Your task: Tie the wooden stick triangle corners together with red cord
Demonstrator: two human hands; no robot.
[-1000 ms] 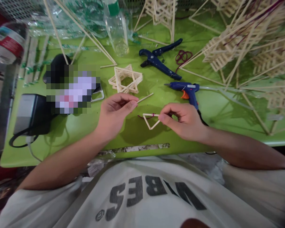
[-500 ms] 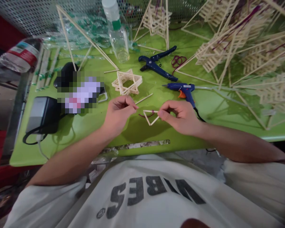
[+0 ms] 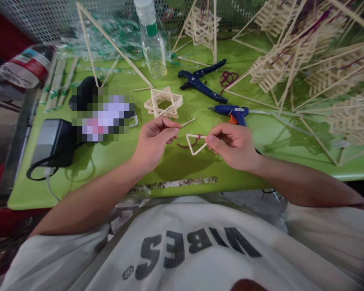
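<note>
My right hand point(image 3: 232, 146) pinches one corner of a small triangle of wooden sticks point(image 3: 190, 146), holding it above the green table. A dark red cord point(image 3: 186, 146) is knotted round the triangle's top stick and trails left in a loose curve. Left of the triangle, my left hand point(image 3: 156, 141) is closed, thumb against forefinger; whatever lies between those fingertips is hidden. Just past them a short wooden stick point(image 3: 188, 122) shows, its near end covered by the fingers. Behind my left hand sits a star-shaped stack of sticks point(image 3: 164, 102).
A blue glue gun point(image 3: 230, 110) lies behind my right hand, with a blue cutter point(image 3: 202, 81) beyond it. Stick frames point(image 3: 269, 64) crowd the right side. A clear bottle point(image 3: 154, 44) stands at the back. A power adapter point(image 3: 53, 141) and pixelated phone point(image 3: 106, 117) lie left.
My left hand has moved slightly right and up, over the near end of the short stick. The triangle and my right hand have shifted a little right and up.
</note>
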